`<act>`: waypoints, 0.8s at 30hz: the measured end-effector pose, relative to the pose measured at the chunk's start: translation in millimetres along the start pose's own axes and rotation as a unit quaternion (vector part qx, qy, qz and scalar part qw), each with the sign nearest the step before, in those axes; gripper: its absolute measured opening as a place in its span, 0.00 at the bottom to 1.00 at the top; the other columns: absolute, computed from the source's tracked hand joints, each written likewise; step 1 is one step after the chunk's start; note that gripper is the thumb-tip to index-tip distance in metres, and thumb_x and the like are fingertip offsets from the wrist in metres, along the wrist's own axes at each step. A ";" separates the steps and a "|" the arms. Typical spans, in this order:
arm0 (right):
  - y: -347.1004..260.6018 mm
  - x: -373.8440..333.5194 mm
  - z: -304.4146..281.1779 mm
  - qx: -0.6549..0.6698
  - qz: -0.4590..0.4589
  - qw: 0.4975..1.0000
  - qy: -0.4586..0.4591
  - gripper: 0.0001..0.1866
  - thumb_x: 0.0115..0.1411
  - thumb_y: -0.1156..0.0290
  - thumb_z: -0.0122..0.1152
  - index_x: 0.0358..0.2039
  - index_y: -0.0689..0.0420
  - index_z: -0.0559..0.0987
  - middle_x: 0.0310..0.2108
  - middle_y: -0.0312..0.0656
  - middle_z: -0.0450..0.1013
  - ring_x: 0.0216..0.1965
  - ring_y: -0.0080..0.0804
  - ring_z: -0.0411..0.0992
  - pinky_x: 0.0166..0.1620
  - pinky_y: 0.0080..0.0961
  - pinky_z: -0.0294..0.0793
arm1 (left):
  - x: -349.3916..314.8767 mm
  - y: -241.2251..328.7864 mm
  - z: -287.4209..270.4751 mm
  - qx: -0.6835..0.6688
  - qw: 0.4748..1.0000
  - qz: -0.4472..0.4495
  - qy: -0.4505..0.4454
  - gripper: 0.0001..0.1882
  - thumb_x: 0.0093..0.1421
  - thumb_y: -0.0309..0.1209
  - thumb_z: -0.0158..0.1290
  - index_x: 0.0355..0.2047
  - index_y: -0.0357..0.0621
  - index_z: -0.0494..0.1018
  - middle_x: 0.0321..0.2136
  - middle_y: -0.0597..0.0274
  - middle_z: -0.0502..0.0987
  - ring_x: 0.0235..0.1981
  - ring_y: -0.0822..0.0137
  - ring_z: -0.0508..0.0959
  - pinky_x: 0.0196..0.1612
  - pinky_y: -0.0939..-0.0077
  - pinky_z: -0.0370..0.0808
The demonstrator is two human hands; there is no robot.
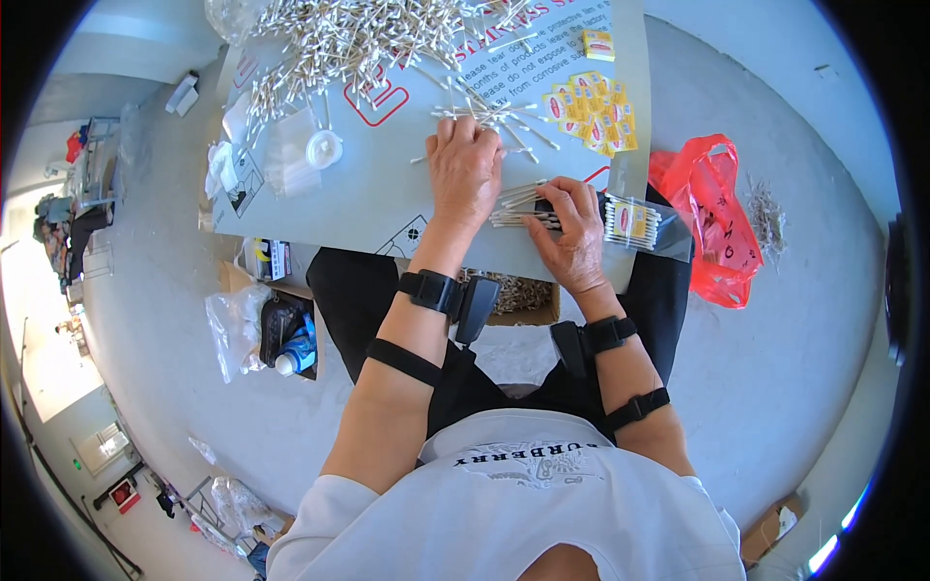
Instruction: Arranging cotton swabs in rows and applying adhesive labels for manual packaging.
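Observation:
Loose cotton swabs [528,128] lie scattered on the table, and my left hand [465,169] reaches over their near edge. Its fingers are bent together, with the tips down on several swabs. To the right, my right hand [573,237] closes thumb and fingers around a bundle of swabs [513,215], whose tips stick out on its left. Beside that hand lies a clear plastic bag [675,237] holding a row of swabs and a yellow label [625,220]. Small yellow labels [593,111] are spread beyond my right hand.
A large heap of swabs [358,48] covers the table's far left. A round white container [324,149] stands by clear plastic bags [291,160]. A red plastic bag [717,223] hangs near the right edge. Below are a carton of swabs [528,302] and an open box [308,339].

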State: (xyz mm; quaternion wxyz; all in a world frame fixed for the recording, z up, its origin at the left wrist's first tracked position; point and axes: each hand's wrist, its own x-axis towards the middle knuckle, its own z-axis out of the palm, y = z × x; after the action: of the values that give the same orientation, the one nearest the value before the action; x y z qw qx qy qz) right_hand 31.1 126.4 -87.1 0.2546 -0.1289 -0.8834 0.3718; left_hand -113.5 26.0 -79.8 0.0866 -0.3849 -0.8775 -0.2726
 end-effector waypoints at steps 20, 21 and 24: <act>20.1 65.8 10.9 -0.072 0.113 0.988 -0.073 0.06 0.52 0.69 0.61 0.26 0.58 0.77 0.25 0.46 0.74 0.28 0.44 0.75 0.31 0.37 0.73 | -31.8 10.8 7.2 -0.034 0.999 0.011 0.016 0.07 0.45 0.24 0.60 0.25 0.47 0.74 0.27 0.66 0.70 0.36 0.59 0.69 0.37 0.64 0.63; 23.4 73.7 13.3 -0.136 0.089 0.980 -0.118 0.06 0.52 0.68 0.59 0.25 0.58 0.78 0.26 0.47 0.75 0.29 0.46 0.75 0.32 0.38 0.74 | -31.3 11.0 7.5 -0.036 0.999 0.012 0.015 0.07 0.45 0.24 0.60 0.25 0.47 0.74 0.27 0.66 0.70 0.36 0.59 0.69 0.37 0.64 0.63; 32.9 99.2 16.0 -0.172 0.003 0.972 -0.160 0.06 0.53 0.69 0.55 0.25 0.57 0.77 0.27 0.48 0.74 0.31 0.48 0.75 0.35 0.41 0.75 | -31.1 11.1 6.6 -0.056 0.998 0.034 0.010 0.06 0.46 0.24 0.59 0.25 0.47 0.74 0.26 0.67 0.70 0.35 0.60 0.69 0.37 0.64 0.64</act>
State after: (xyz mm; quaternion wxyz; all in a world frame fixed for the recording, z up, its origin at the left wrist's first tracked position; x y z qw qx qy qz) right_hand -59.4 181.0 -85.2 0.0829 -0.1122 -0.9630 0.2306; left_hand -83.7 16.2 -92.0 0.0830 -0.4164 -0.8464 -0.3216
